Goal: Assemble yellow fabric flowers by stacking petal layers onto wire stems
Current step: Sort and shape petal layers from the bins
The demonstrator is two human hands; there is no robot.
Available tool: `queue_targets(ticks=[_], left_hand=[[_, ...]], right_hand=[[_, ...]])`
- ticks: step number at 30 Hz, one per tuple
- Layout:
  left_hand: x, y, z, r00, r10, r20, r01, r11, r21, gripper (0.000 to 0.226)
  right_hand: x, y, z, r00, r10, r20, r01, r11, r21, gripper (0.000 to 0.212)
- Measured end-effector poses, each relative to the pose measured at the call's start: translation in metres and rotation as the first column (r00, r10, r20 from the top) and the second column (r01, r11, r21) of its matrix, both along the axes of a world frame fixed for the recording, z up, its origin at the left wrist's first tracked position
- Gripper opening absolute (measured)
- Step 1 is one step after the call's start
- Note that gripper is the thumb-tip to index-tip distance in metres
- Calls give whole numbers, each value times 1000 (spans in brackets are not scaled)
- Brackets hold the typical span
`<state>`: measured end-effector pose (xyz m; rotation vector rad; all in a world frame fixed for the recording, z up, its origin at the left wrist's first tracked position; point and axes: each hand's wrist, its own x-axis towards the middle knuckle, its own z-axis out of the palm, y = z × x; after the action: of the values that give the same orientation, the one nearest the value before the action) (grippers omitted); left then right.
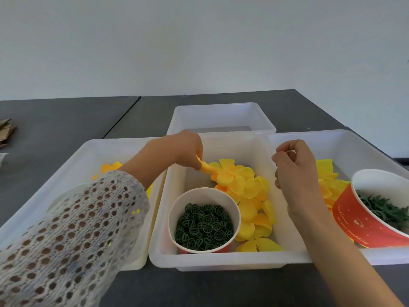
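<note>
A pile of yellow fabric petal layers (247, 191) lies in the middle white bin (221, 260). My left hand (188, 149) pinches the edge of one yellow petal layer (207, 167) at the pile's top left. My right hand (294, 171) hovers above the bin's right wall with fingers curled and thumb meeting the fingertips; whether anything small is held there cannot be seen. A paper cup of green plastic ring pieces (204, 224) stands in the front of the middle bin. No wire stem is visible.
The left bin (73, 165) holds more yellow petals, mostly behind my sleeve. In the right bin (345, 138) are yellow petals (327, 176) and a red paper cup with green leaf pieces (380, 209). An empty white bin (221, 116) sits behind. Cardboard scraps (6, 129) lie far left.
</note>
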<state>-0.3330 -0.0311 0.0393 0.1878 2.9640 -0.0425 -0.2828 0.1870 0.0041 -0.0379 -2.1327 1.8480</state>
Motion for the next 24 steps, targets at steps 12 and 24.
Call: queue_targets(ticks=[12, 24], left_hand=[[50, -16, 37, 995, -9, -100, 79, 685, 724, 6], [86, 25, 15, 996, -19, -86, 86, 421, 903, 35]], right_hand=[[14, -14, -3, 903, 336, -267, -220, 896, 385, 31], [12, -9, 8, 860, 491, -141, -491, 870, 38, 28]])
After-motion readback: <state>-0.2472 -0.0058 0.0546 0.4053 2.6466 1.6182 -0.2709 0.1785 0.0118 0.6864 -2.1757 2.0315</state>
